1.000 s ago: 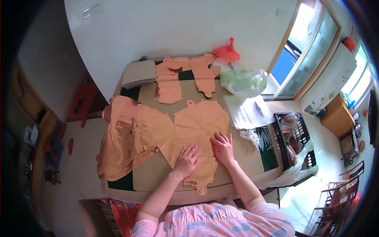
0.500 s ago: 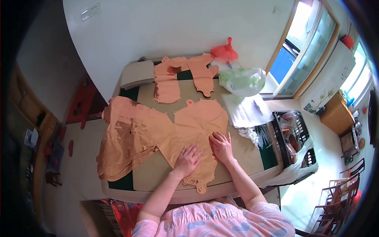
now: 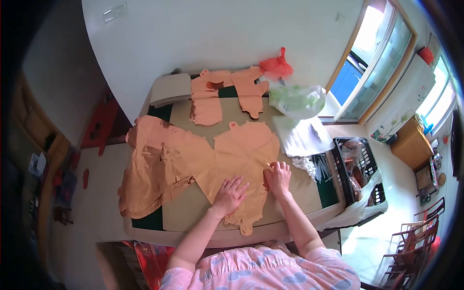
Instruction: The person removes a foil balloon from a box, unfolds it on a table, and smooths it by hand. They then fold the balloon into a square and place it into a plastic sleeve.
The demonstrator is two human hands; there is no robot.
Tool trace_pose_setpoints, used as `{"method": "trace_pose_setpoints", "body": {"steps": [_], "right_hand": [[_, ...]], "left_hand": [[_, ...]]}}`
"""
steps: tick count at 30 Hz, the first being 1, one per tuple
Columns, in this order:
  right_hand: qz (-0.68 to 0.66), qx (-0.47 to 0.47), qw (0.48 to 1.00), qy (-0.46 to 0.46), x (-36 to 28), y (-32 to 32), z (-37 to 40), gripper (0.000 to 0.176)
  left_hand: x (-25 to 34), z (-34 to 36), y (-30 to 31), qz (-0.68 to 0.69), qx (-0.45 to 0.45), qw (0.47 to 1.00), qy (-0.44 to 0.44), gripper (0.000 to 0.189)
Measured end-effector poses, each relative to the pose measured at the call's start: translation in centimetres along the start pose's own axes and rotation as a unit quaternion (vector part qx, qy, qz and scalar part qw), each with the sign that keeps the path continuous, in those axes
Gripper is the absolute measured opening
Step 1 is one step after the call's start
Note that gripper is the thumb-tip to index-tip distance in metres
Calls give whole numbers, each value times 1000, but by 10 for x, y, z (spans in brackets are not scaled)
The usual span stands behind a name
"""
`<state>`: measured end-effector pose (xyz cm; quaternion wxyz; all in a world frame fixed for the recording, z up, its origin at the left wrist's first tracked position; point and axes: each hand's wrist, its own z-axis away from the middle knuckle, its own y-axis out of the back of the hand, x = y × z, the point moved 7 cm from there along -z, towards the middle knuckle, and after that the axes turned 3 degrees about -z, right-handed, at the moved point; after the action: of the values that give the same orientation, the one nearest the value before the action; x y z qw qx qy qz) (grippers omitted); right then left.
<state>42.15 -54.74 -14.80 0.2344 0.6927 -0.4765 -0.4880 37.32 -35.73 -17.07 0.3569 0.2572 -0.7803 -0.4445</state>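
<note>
From the head view, my left hand (image 3: pixel 231 190) lies open and flat, palm down, on the near part of the orange sheet (image 3: pixel 241 150). That sheet is spread on the bench (image 3: pixel 295 195) straight ahead of both hands. My right hand (image 3: pixel 278 177) sits just beside the left, on the sheet's right edge. Its fingers are curled in and bunched, nipping the edge of the sheet.

Left of my left hand, a crumpled heap of orange sheets (image 3: pixel 157 166) hangs over the bench's side. Beyond my hands, at the far end, lie two smaller orange pieces (image 3: pixel 207 101), with a white pad (image 3: pixel 169 89) left of them. A red bag (image 3: pixel 276 65) and a green-and-white plastic bag (image 3: pixel 297 99) lie to their right.

Just past my right hand are white packets (image 3: pixel 302 136) and a scatter of white sticks (image 3: pixel 313 166). Further right, off the bench, stands a black crate (image 3: pixel 360 166).

The bench butts against a white wall (image 3: pixel 217 34). A window (image 3: pixel 382 63) and a wooden cabinet (image 3: pixel 411 141) are far to my right, and a red stool (image 3: pixel 99 126) stands on the floor to the left.
</note>
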Motion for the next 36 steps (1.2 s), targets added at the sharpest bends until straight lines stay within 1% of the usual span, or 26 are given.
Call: {"method": "trace_pose_setpoints", "body": {"steps": [2, 3, 4, 5, 6, 7, 9, 10, 11, 12, 14, 15, 18, 19, 22, 23, 34, 36], "right_hand": [[-29, -22, 999, -6, 12, -11, -4, 21], [-10, -12, 999, 42, 8, -11, -6, 21], [-151, -68, 985, -42, 20, -21, -6, 21], [-289, -123, 941, -125, 27, -33, -4, 20], [-418, -174, 868, -203, 23, -41, -2, 20], [-631, -177, 679, -331, 8, -38, 3, 19], [-521, -112, 816, -224, 15, -29, -6, 22], [-456, -78, 871, -165, 17, -27, -11, 25], [-261, -15, 965, -28, 14, -18, -12, 39], [-185, -25, 982, 13, 11, -20, -6, 43], [-29, -44, 994, 98, 2, -25, 7, 51], [48, -130, 985, 102, 3, -37, 12, 59], [19, -110, 981, 159, -10, -44, 20, 62], [137, -197, 958, 160, -18, -45, 25, 55], [-50, -127, 973, 184, -49, -26, 24, 48], [-40, -131, 971, 194, -51, -26, 26, 44], [-39, -145, 970, 191, -47, -32, 27, 45], [-41, -148, 970, 189, -48, -31, 27, 45]], "left_hand": [[1, 0, -1, 0, -9, 1000, 0, 41], [1, 0, -1, 1, -8, 1000, -2, 41], [0, -1, -1, 2, -6, 1000, -4, 41], [0, -2, -1, 5, -9, 1000, -1, 41], [0, -2, -1, 7, -11, 1000, 2, 41], [0, -2, 0, 10, -13, 1000, 5, 41], [1, -1, 1, 7, -14, 1000, 1, 41], [1, -2, 1, 5, -13, 1000, 0, 42], [1, -1, 1, 4, -14, 1000, -2, 42], [1, -1, 1, 3, -14, 1000, -3, 42], [0, -2, 1, 1, -10, 1000, -3, 42], [0, -2, 0, 1, -10, 1000, -2, 42], [0, -1, 0, 10, 9, 1000, 2, 41], [0, -1, 1, 14, 16, 1000, 3, 40], [0, -3, 3, 11, 2, 1000, 4, 38], [0, -3, 3, 8, 4, 1000, 4, 37], [1, -2, 2, -5, 19, 1000, 0, 35], [1, -2, 3, -6, 9, 1000, 1, 36]]}}
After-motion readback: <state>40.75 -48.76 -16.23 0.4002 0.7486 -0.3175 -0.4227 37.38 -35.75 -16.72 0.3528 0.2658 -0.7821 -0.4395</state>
